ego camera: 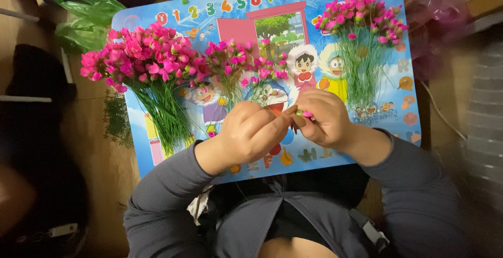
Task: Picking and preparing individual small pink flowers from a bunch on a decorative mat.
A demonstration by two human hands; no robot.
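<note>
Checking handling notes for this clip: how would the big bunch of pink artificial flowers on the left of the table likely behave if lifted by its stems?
The big bunch probably feels light: thin green stems, small blossoms. It looks loose, with no visible tie, so stems would likely splay or slip apart. The heads outweigh the fine stems, so it may droop top-heavy.

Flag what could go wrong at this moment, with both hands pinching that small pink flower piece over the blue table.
The tiny pink flower piece, pinched between the left hand and right hand, could slip onto the busy printed blue table and be hard to spot. A forearm might also nudge the small middle bunch lying just beyond the hands.
</note>
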